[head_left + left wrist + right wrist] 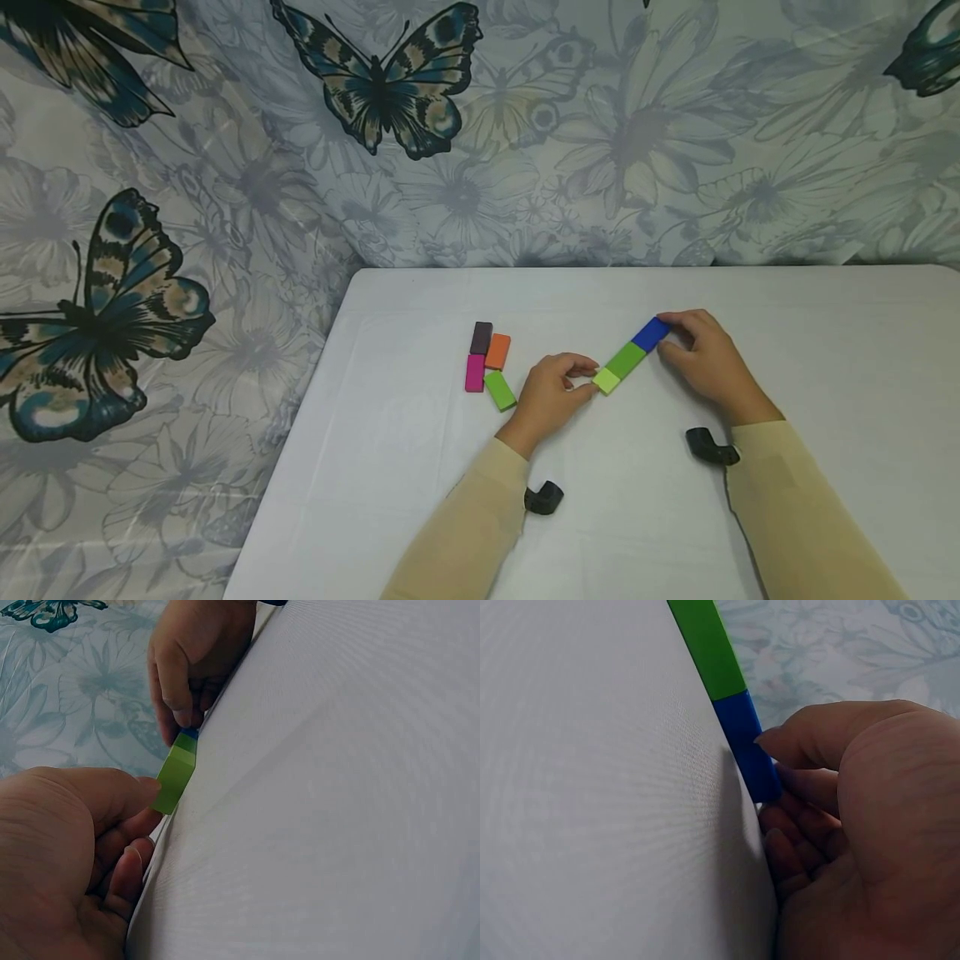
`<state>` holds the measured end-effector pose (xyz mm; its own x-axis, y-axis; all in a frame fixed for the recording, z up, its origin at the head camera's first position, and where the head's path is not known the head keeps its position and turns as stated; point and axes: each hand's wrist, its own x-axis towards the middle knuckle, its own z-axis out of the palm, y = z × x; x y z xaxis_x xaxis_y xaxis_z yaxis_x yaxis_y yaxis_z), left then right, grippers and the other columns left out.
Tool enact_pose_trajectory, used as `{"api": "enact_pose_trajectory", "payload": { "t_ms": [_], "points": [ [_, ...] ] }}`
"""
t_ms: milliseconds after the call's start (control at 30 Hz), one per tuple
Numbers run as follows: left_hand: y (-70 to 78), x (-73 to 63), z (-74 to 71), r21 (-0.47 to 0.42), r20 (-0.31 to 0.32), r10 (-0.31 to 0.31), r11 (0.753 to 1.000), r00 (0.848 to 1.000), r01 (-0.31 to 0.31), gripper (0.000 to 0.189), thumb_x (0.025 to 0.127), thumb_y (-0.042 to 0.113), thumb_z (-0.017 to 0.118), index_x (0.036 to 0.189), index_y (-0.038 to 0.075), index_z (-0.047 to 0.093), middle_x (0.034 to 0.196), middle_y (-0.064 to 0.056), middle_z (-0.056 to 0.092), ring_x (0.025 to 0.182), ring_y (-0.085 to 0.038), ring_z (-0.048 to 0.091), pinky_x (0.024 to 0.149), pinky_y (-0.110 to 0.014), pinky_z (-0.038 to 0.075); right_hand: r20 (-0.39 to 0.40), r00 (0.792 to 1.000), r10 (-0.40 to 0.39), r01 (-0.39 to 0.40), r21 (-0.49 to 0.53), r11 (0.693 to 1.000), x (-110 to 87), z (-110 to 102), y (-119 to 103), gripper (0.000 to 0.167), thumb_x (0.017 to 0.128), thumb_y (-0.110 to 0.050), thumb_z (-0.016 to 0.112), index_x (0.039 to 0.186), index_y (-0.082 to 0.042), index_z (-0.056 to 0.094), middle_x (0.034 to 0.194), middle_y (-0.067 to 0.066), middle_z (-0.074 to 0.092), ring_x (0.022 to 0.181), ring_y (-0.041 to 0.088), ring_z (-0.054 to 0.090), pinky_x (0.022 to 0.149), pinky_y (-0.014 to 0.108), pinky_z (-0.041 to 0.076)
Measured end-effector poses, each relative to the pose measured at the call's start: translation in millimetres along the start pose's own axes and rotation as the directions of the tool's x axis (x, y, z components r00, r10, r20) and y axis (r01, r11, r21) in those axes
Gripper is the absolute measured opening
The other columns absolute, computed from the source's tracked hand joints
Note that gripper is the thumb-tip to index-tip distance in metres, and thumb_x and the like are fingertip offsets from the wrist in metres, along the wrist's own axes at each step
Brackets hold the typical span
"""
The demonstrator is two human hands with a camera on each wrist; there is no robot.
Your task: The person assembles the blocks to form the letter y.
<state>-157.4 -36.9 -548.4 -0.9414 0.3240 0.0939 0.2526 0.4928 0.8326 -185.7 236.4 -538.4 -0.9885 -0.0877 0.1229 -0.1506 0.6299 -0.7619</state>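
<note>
On the left of our table (360, 450) four loose blocks lie close together: the pink block (475, 373), the dark block (482, 337), the orange block (497, 352) and the loose green block (500, 391). Just right of them, our left hand (551, 398) pinches the lime block (606, 382), the near end of a slanting row. Next comes the green block (626, 360), in the middle; at the far end, our right hand (707, 364) grips the blue block (650, 334) between thumb and finger. We do best, we judge, to press evenly from both ends along the row's line, fingertips low; a sideways nudge could buckle it at a joint.

Beyond the table's left and back edges we see a wall covering (262, 333) of pale flowers and dark butterflies. Our tabletop is white, finely woven and faintly creased, so blocks might drag slightly.
</note>
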Motion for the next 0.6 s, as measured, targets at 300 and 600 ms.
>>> {"api": "enact_pose_trajectory", "payload": {
  "t_ms": [300,600],
  "points": [
    [0.5,-0.4,0.2,0.000,-0.002,-0.004,1.000,1.000,0.004,0.028,0.097,0.013,0.085,0.125,0.016,0.079,0.112,0.014,0.075,0.092,-0.003,0.058,0.083,-0.019,0.051,0.001,1.000,-0.004,0.004,0.005,1.000,-1.0,-0.7,1.1,0.045,0.101,-0.002,0.071,0.143,0.012,0.060,0.140,0.032,0.054,0.138,0.054,0.047,0.114,0.069,0.036],
    [1.6,-1.1,-1.1,0.000,-0.001,-0.005,1.000,1.000,0.005,0.027,0.098,0.013,0.085,0.124,0.015,0.079,0.112,0.012,0.076,0.091,-0.004,0.059,0.083,-0.019,0.050,-0.003,1.000,0.000,0.000,0.004,1.000,-1.4,-0.4,3.2,0.046,0.101,-0.003,0.071,0.143,0.011,0.060,0.140,0.032,0.054,0.138,0.054,0.047,0.114,0.070,0.036]
  ]
}}
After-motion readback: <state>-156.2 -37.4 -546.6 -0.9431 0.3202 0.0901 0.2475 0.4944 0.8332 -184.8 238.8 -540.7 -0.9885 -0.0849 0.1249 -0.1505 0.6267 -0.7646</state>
